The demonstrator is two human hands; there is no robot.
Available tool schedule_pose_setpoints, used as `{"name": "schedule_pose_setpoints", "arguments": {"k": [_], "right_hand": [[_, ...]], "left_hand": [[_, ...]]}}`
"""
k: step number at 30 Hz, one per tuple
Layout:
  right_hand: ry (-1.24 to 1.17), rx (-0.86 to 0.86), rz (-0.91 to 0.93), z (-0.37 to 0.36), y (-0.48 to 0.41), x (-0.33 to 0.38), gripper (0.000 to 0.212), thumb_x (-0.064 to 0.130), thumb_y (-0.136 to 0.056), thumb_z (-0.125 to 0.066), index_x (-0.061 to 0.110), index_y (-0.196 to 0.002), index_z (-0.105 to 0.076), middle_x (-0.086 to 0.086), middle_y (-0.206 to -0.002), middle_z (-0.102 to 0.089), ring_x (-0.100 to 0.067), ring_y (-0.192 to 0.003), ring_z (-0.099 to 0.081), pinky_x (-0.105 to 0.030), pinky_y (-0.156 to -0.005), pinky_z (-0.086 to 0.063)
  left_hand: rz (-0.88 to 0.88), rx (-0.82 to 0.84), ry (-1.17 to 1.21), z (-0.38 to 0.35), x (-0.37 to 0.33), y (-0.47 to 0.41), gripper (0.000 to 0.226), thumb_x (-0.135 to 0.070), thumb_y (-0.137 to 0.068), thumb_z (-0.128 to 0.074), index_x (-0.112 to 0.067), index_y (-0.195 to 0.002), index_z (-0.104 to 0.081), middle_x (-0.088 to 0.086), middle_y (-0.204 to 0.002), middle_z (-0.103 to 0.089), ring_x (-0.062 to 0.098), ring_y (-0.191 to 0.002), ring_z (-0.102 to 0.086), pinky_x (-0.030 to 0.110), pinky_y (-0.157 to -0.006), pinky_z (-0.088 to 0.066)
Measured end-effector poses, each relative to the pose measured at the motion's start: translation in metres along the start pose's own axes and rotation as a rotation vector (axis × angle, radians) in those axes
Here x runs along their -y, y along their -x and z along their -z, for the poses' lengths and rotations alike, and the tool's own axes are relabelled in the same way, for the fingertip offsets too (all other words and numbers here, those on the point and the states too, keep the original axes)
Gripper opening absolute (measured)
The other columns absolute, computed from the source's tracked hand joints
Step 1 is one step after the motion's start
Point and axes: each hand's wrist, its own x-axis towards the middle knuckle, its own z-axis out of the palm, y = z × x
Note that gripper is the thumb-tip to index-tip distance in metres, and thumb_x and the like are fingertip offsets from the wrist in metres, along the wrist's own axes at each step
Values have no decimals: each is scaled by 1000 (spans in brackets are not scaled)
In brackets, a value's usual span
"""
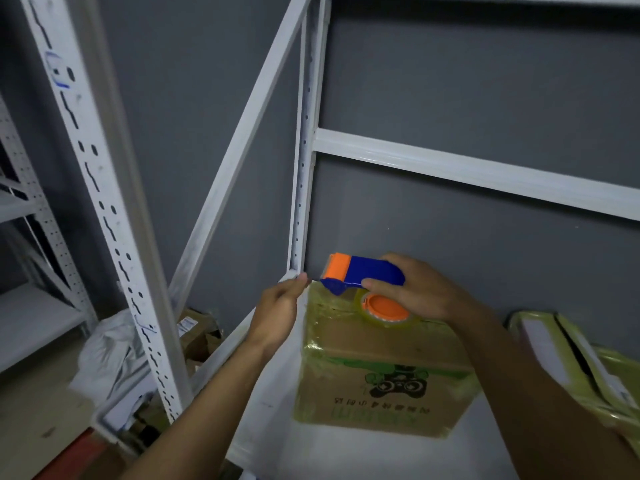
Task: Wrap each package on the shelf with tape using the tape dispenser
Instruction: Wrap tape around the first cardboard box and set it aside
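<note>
R forearm (540,393) cut off; R hand (415,289) clamps tape dispenser (367,271) over box (381,368); L hand (277,313) blurred, grip unclear.

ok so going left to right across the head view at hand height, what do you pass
white bag → small cardboard boxes → left hand → tape dispenser → right hand → yellow-taped package. The cardboard box under the hands overlaps them, so it is left out.
</note>
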Motion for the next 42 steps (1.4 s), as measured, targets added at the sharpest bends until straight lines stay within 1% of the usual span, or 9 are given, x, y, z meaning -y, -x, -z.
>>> {"name": "schedule_pose_setpoints", "arguments": {"k": [2, 4, 8, 11, 15, 22, 29, 35, 42], "right_hand": [[-14, -30, 10, -2, 1, -2, 39, 61, -88, -67, 26, -106, -64, 5, -96, -69, -10, -84, -66, -27, -72, -51], [-29, -65, 19, -4, 2, -2, 43, 68, -84, -60, 29, -99, -64, 7, -88, -68, -5, -76, -64, -21, -66, -46], [-72, -113, 74, -9, 6, -6, 44, 68, -79, -60, 30, -100, -66, 12, -87, -69, 0, -75, -65, -13, -62, -45], [-81, -131, 90, -9, 8, -9, 48, 67, -78, -62, 27, -105, -66, 11, -90, -70, 0, -77, -66, -11, -62, -46], [-60, -117, 46, -5, 8, -17, 38, 63, -84, -66, 26, -93, -64, 6, -79, -67, -2, -66, -63, -16, -59, -43], [-38, -123, 39, -4, 8, -20, 40, 67, -79, -65, 28, -86, -61, 7, -72, -63, 0, -60, -61, -16, -56, -42], [-60, -106, 35, -2, 1, -12, 48, 70, -73, -67, 27, -94, -66, 8, -80, -69, 2, -68, -66, -12, -57, -44], [-26, -62, 48, 0, -5, 3, 39, 58, -83, -74, 26, -104, -68, 10, -88, -71, -5, -78, -69, -15, -61, -47], [70, 5, 53, 2, -12, 18, 45, 72, -72, -68, 31, -91, -67, 11, -80, -70, 0, -69, -66, -11, -56, -42]], "left_hand": [[0, -9, 49, 0, -8, -5, 33, -54, -102, -47, -35, -103, -74, -20, -102, -74, 2, -100, -64, 32, -92, -45], [22, 54, 77, 0, -14, -8, 40, -57, -100, -49, -27, -106, -75, -9, -101, -77, 13, -92, -68, 33, -82, -45], [31, 48, 114, -6, -18, -13, 37, -50, -96, -62, -17, -96, -79, -4, -89, -76, 11, -73, -61, 32, -73, -42], [76, 65, 135, -7, -17, -15, 28, -40, -96, -66, -15, -97, -79, -4, -86, -74, 13, -77, -60, 31, -77, -45], [85, 76, 122, -9, -13, -17, 14, -22, -96, -67, -22, -101, -80, -2, -92, -76, 13, -80, -63, 30, -76, -50], [44, 15, 77, -12, -17, -22, 13, -17, -97, -66, -16, -98, -79, -6, -80, -75, -4, -60, -62, 13, -54, -45], [58, 1, 94, -8, -22, -32, 15, -14, -100, -64, -6, -95, -77, 8, -81, -73, 17, -77, -65, 29, -73, -55], [86, -33, 93, 6, -26, -33, 18, -8, -100, -62, -4, -87, -73, 8, -76, -68, 16, -71, -63, 19, -60, -53], [105, -139, 85, 26, -17, -28, 17, -5, -99, -62, 3, -87, -71, 7, -69, -63, 14, -62, -58, 18, -55, -53]]}}
